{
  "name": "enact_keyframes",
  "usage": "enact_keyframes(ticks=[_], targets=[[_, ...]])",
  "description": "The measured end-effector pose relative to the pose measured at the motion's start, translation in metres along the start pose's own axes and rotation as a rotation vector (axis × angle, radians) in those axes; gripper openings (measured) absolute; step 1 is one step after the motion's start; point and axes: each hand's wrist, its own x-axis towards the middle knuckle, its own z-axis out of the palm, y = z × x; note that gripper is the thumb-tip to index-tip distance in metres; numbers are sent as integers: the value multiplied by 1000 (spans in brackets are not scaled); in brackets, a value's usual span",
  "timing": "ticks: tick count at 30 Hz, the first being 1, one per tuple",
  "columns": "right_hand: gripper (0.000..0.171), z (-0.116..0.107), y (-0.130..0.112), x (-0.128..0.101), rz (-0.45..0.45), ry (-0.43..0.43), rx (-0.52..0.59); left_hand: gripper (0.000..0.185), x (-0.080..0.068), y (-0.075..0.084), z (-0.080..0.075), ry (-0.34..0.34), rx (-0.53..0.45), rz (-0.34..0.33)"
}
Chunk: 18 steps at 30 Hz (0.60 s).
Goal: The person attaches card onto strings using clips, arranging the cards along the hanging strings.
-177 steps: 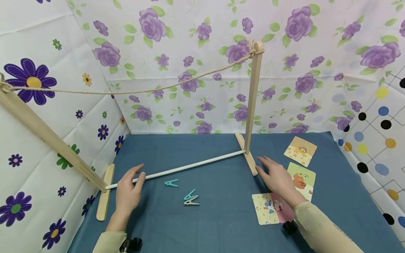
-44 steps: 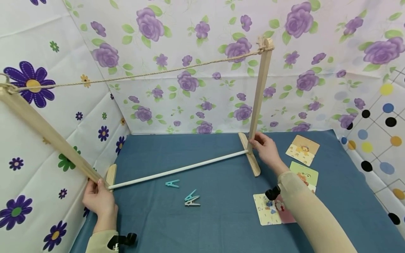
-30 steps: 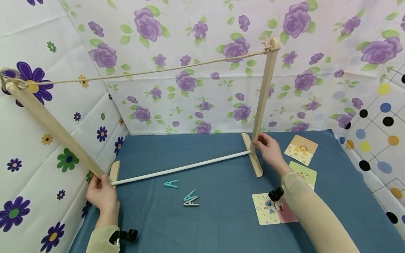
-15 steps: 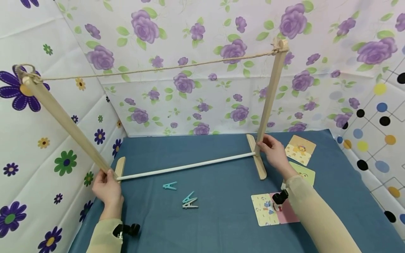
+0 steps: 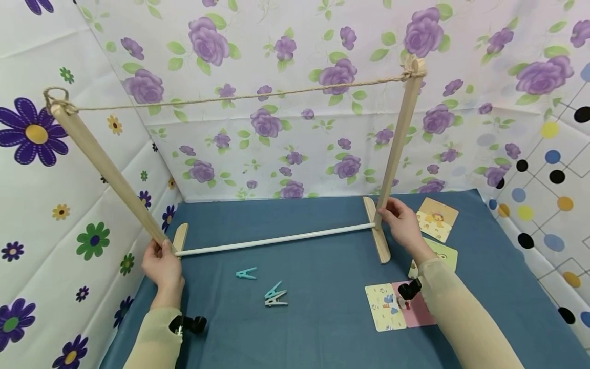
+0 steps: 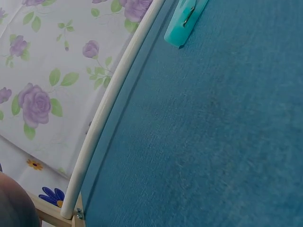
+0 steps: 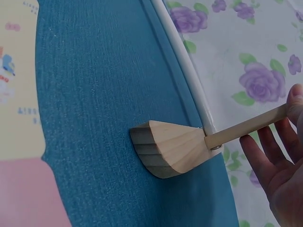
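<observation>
A wooden stand has two posts joined low down by a white rod [image 5: 276, 240], with a twine rope [image 5: 239, 96] strung between the tops. My left hand [image 5: 163, 264] grips the left post [image 5: 110, 174] near its base. The right post [image 5: 400, 143] is pinched low by my right hand [image 5: 403, 228]. In the right wrist view, thumb and fingers lie on both sides of that post [image 7: 251, 126], above its wooden foot [image 7: 175, 146]. Only part of the left hand [image 6: 16, 203] shows in the left wrist view, at the lower left corner.
Two teal clothespins, one [image 5: 246, 273] nearer the rod, and a white clothespin [image 5: 276, 299] lie on the blue cloth [image 5: 304, 338]. An orange card [image 5: 438, 219], a green card [image 5: 442, 253] and a yellow-and-pink card [image 5: 386, 307] lie at the right. Patterned curtains stand behind and beside.
Both hands, first apart from the stand, took hold of the posts. The stand shifted right, its left end moving farther back, and the rope became straighter than at first.
</observation>
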Motion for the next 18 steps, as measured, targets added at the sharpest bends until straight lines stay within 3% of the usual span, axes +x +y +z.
enact_keyframes(ticks=[18], targets=[[44,-6,-2,-4,28,20,-20,39,10,3,22,-43,-7,28]])
